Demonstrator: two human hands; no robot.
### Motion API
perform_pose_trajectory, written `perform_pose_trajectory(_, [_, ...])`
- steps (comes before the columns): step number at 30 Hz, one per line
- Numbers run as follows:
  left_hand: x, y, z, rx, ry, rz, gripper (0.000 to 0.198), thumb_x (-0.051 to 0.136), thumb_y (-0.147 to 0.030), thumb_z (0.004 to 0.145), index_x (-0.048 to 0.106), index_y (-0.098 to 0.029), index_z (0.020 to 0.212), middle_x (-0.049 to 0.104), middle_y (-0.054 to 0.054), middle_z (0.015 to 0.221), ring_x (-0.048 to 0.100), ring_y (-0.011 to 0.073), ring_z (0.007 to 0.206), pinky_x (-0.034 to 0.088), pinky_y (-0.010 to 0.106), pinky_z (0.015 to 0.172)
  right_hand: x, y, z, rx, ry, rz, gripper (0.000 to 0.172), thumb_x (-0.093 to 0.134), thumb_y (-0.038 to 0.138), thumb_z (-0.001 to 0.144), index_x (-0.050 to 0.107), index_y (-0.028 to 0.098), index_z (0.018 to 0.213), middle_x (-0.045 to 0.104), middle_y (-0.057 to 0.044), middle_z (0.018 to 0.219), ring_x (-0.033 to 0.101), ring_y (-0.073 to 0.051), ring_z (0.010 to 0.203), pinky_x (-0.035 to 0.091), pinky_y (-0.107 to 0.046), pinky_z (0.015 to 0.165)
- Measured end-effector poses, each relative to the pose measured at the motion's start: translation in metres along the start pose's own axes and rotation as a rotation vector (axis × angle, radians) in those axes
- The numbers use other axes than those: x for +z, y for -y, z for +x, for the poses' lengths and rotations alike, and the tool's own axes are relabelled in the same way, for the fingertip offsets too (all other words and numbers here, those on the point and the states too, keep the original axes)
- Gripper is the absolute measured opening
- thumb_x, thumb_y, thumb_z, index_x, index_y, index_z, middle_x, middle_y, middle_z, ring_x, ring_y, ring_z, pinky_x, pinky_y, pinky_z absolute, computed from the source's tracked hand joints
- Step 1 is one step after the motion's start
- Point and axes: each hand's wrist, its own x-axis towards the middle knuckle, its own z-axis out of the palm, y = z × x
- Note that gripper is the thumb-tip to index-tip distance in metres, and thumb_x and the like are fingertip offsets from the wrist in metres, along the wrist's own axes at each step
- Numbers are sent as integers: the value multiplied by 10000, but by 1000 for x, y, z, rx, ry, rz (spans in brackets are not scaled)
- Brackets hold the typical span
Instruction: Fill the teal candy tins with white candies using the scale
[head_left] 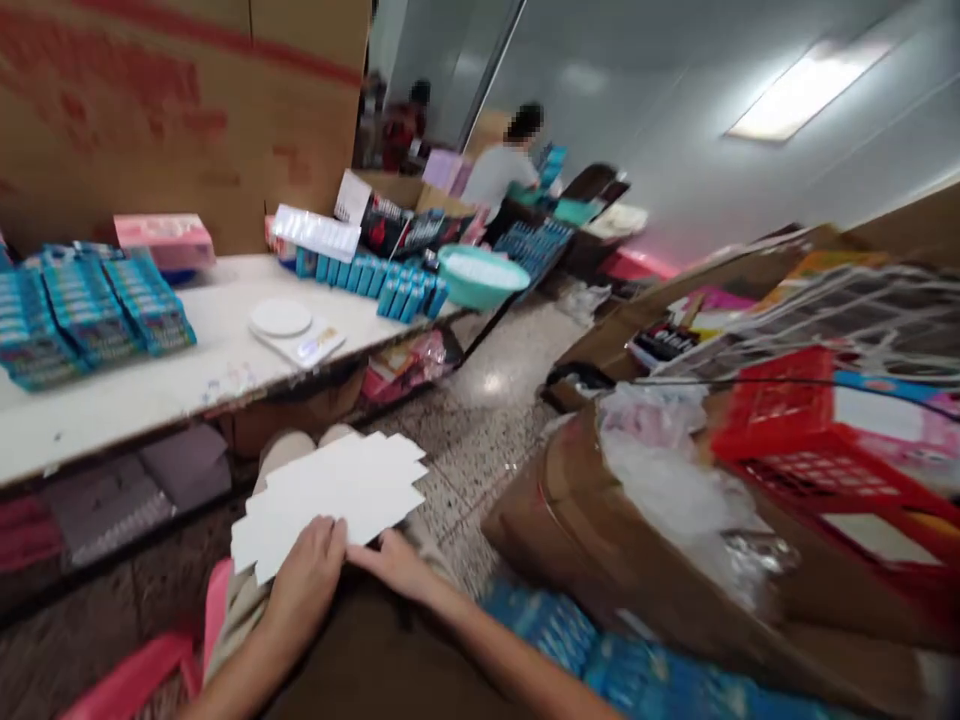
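Observation:
A fanned stack of white cards [337,495] with a stepped, zigzag outline rests over my lap. My left hand [311,555] is closed on its near edge, the fingers lying over the top. Close beside it, my right hand [390,562] pinches the same edge, index finger stretched toward the left hand. Some fingertips are hidden under the cards. On the white table [225,350] ahead sits a small digital scale [296,330] with a round white plate. Rows of blue packets [90,305] stand at the table's left.
More blue packets [375,280] and a teal basin [482,275] line the table's far end. To my right are a large cardboard box [570,520] with plastic bags and a red crate [780,400]. A pink stool [139,680] is at lower left. Another person [499,175] sits farther back.

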Motion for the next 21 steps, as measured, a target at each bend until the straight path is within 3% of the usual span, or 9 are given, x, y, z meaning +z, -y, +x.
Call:
perform_pose_trajectory(4, [-5,-3,-8,54,-9,-153,506,346,-49,801,485,-184,1268,581,131,1193,540,245,1114,471,399,926,-35,-20,-29,89,308,-57,290,635,422,725,693,254,954,697,-34,991,618,-228,967,452,-376,921])
perform_pose_trajectory(5, [-5,1,-11,48,3,-166,506,345,-52,801,489,-196,1265,580,126,1193,542,251,1109,475,407,920,-43,-21,-35,79,307,-68,252,630,417,737,698,255,917,701,-33,951,628,-216,922,467,-359,889])
perform_pose_trajectory(7, [-8,8,-17,46,44,-191,520,341,-50,795,496,-222,1262,573,114,1205,536,260,1116,480,417,915,-56,-19,-42,6,138,-142,208,597,405,775,695,253,876,695,-48,898,625,-200,878,472,-344,856])
perform_pose_trajectory(9, [-13,15,-20,40,86,-219,555,329,-39,784,486,-247,1274,558,101,1225,527,265,1127,489,420,899,-60,-18,-40,-116,-43,-283,214,578,398,794,682,247,905,677,-76,931,606,-209,920,453,-364,882])
perform_pose_trajectory(10, [-16,17,-19,32,104,-232,574,321,-36,778,473,-257,1285,550,96,1233,522,263,1130,493,419,889,-59,-19,-35,-184,-66,-365,248,594,403,782,670,242,955,662,-90,997,585,-221,980,433,-385,914])
perform_pose_trajectory(12, [-23,19,-14,20,132,-252,589,318,-38,769,461,-266,1293,547,89,1221,514,254,1121,497,407,868,-55,-22,-19,-294,9,-519,387,651,405,733,623,228,1076,605,-112,1147,523,-250,1102,389,-426,969])
perform_pose_trajectory(14, [-27,20,-7,16,161,-266,573,328,-48,765,477,-260,1276,555,85,1186,504,242,1101,495,394,859,-50,-28,-2,-330,116,-655,422,662,334,729,590,205,1125,572,-124,1196,496,-255,1131,386,-427,964])
perform_pose_trajectory(18, [-28,26,3,30,215,-340,558,347,-46,739,519,-263,1224,596,64,1091,525,208,1018,486,359,844,-45,-32,21,-235,217,-817,273,560,106,761,633,193,1009,618,-106,1078,541,-220,1026,417,-337,865])
perform_pose_trajectory(21, [-29,41,16,40,310,-449,507,373,-70,726,568,-253,1158,635,52,1057,562,203,968,465,345,850,-50,-28,34,-160,282,-780,185,566,117,759,684,209,867,665,-67,952,576,-206,925,405,-284,781])
